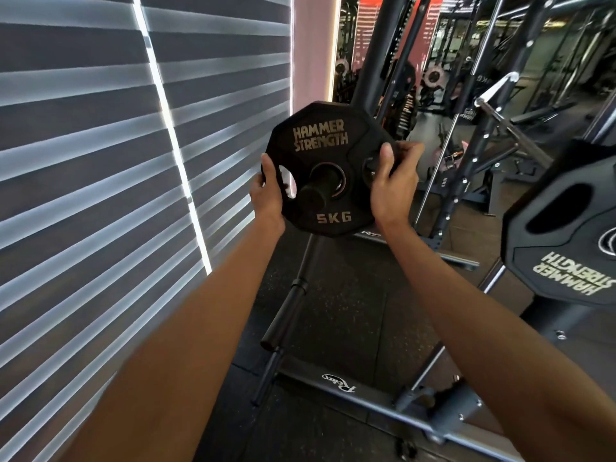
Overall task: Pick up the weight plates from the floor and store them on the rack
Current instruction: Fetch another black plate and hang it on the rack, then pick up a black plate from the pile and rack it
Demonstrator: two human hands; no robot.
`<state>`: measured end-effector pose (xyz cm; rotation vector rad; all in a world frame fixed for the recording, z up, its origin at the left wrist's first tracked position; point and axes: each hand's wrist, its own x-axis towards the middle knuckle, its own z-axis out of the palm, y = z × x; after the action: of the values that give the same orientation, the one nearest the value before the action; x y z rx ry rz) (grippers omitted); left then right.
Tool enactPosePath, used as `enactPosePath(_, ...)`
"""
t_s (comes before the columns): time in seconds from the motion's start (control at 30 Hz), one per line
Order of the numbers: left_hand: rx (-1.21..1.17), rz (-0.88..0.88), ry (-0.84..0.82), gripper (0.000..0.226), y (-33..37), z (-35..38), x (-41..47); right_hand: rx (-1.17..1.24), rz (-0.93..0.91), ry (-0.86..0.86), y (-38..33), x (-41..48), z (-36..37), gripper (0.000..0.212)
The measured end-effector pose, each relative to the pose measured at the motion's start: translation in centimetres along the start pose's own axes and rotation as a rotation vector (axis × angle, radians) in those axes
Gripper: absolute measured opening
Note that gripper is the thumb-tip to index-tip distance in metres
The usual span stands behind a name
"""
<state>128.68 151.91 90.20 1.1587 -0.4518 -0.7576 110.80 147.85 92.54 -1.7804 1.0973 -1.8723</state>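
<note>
A black 5 kg weight plate [328, 151], lettered "Hammer Strength", hangs at chest height in the head view. A black storage peg [315, 196] of the rack pokes through its centre hole toward me. My left hand [266, 191] grips the plate's left edge at a hand slot. My right hand [393, 181] clasps its right edge, thumb on the face and fingers curled behind. The rack's dark upright post [376, 55] rises behind the plate.
A larger black plate [563, 241] sits on a peg at the right. A second bare peg [283, 315] juts out lower down. The rack's base rail [353, 395] crosses the rubber floor. Striped blinds [100, 161] fill the left; a mirror [466, 95] stands behind.
</note>
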Motion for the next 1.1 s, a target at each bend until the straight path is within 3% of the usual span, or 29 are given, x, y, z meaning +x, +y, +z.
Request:
enactPosePath(0.2, 0.085, -0.09, -0.098, 0.061, 1.0, 1.1, 3.0, -0.018, 0.135, -0.05, 1.4, 2.5, 1.0, 0.037)
enactPosePath(0.37, 0.199, -0.105, -0.056, 0.066, 1.1, 0.9, 3.6, -0.005, 0.262, -0.118, 1.7, 2.5, 1.1, 0.043)
enactPosePath(0.57, 0.445, -0.247, -0.021, 0.051, -8.1, -0.2, -1.0, -0.057, 0.469, -0.245, 5.8, -4.7, -1.8, 0.048)
enactPosePath(0.7, 0.639, -0.406, -0.232, 0.04, -16.2, 0.6, -6.7, -0.137, 0.682, -0.333, 10.5, -11.9, -6.4, 0.045)
enactPosePath(0.9, 0.925, -0.475, -0.508, 0.029, -26.8, 4.6, -17.0, -0.25, 0.979, -0.525, 17.9, -21.3, -18.7, 0.027)
enactPosePath(1.1, 1.354, -0.355, -0.917, 0.034, -36.4, 10.7, -29.0, -0.475, 1.166, -0.608, 23.8, -29.3, -36.5, 0.02)
